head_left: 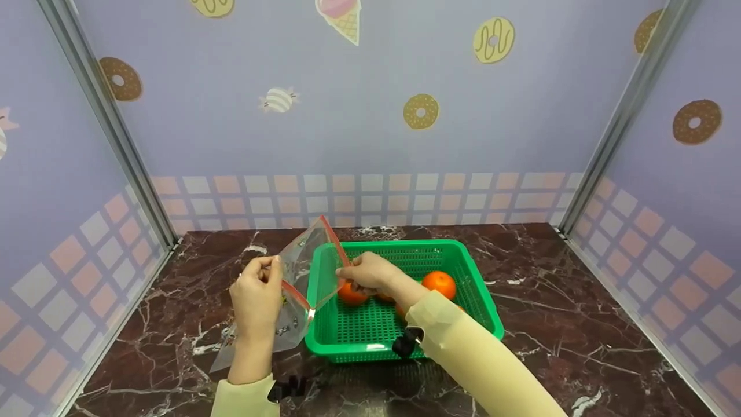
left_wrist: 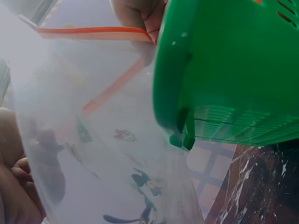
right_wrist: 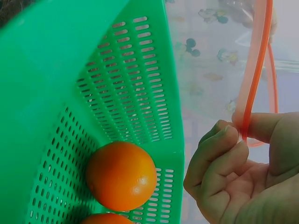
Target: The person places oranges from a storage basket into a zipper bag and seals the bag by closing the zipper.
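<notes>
A clear zip bag with a red-orange zip edge and small printed cartoon figures is spread between both hands, its mouth parted. My left hand pinches one side of the mouth between thumb and fingers. The opposite edge is pinched by my right hand, seen closely in the right wrist view with the zip strip between thumb and fingertips. That hand is over a green basket. Inside the basket lie several oranges, one orange at its right side and another orange beneath the right hand.
The basket stands on a dark red marbled tabletop. Patterned lilac walls enclose the back and both sides, with metal corner posts. The bag's lower part hangs left of the basket, overlapping its left rim in the head view.
</notes>
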Available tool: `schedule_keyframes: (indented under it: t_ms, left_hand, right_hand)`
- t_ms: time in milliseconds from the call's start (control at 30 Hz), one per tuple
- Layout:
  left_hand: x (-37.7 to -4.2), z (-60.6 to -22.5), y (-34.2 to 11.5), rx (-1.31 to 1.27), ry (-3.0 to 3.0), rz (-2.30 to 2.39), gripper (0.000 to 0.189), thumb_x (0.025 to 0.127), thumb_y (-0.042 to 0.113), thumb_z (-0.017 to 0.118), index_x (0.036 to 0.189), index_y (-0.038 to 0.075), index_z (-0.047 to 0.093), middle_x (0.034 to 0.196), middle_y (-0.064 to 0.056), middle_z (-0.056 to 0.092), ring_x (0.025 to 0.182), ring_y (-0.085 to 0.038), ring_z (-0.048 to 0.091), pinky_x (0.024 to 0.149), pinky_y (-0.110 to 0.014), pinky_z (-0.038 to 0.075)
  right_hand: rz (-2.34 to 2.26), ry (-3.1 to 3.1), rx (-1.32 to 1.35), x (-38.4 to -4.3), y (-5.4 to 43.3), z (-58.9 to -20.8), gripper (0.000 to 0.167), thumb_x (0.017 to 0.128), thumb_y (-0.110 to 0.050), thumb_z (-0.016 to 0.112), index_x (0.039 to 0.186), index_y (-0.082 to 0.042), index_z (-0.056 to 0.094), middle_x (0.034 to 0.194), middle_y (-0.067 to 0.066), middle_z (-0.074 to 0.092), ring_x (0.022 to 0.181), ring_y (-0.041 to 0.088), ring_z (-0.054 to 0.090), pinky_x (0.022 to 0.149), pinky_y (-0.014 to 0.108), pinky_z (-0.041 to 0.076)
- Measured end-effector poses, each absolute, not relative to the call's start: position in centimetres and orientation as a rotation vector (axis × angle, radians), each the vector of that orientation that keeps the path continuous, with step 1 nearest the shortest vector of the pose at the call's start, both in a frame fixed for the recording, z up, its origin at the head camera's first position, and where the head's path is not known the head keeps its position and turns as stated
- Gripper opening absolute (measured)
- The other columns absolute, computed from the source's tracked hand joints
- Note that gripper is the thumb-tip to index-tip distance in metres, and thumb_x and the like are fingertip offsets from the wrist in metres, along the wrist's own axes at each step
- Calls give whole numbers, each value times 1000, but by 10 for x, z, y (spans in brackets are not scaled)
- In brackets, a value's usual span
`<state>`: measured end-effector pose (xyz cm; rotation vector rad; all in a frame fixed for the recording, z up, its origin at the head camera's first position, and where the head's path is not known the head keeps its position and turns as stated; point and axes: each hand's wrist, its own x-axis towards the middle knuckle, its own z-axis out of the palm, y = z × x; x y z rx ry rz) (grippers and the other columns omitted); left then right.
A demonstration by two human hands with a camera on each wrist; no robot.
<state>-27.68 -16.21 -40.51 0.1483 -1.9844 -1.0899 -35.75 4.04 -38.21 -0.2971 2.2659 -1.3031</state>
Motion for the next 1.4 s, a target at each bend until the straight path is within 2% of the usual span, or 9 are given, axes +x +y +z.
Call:
schedule_keyframes:
  t_ms: [133,200,400,533,667,900,1067,1200,1400]
  left_hand:
    - [-278,-406,-162,156,-1989,-1109,16,100,13,67,93,1,74,61,-6,59,45,-1,37,44,-17,31]
    - [-278,-406,-162,163,-1992,-1112,16,99,13,67,91,1,73,61,-6,59,46,-3,38,44,-18,32]
    - [-277,-406,-161,178,-2002,-1115,16,99,14,68,90,2,72,61,-6,61,46,-3,40,46,-20,34]
    - [-278,-407,-161,179,-2007,-1120,16,99,14,68,89,2,71,61,-5,60,48,-8,42,48,-23,35]
    - [-279,-408,-160,180,-2006,-1125,15,98,14,69,89,2,71,61,-5,60,49,-8,42,50,-22,35]
    - [-280,-410,-159,182,-2003,-1121,14,98,13,68,90,2,72,61,-6,60,48,-1,39,49,-21,35]
    - [-280,-409,-158,183,-2008,-1119,13,98,12,68,92,2,73,62,-7,61,47,0,39,48,-21,34]
    - [-279,-408,-158,180,-2014,-1124,12,98,11,68,92,2,73,63,-8,62,47,0,38,47,-20,33]
    - [-279,-409,-158,185,-2003,-1119,12,98,11,69,91,2,73,62,-7,60,47,0,38,48,-21,33]
  right_hand:
    - [-1317,2259,-329,-354,41,-382,27,105,-28,61,94,-4,66,57,-4,43,47,9,32,51,27,29]
    - [-1332,2255,-340,-352,42,-382,27,105,-29,60,99,-3,65,59,-3,45,48,10,35,50,26,30]
    - [-1346,2303,-357,-340,52,-381,28,104,-35,61,108,-8,66,77,1,60,58,13,54,50,22,39]
    - [-1338,2341,-374,-330,64,-380,31,104,-38,61,118,-10,64,91,2,66,64,13,58,57,24,45]
    - [-1367,2348,-393,-322,77,-383,35,104,-37,61,128,-11,63,105,6,71,76,16,64,64,25,50]
    - [-1449,2387,-416,-310,100,-392,29,105,-31,61,126,-12,66,112,7,71,86,17,65,67,27,50]
    - [-1501,2460,-416,-306,120,-396,28,104,-26,62,126,-10,67,119,15,68,89,19,62,71,32,51]
    - [-1530,2517,-348,-302,134,-397,26,103,-25,64,126,-14,67,127,13,65,98,23,62,81,39,52]
    - [-1574,2568,-291,-301,147,-399,25,100,-23,68,124,-17,68,129,11,65,121,32,62,98,49,53]
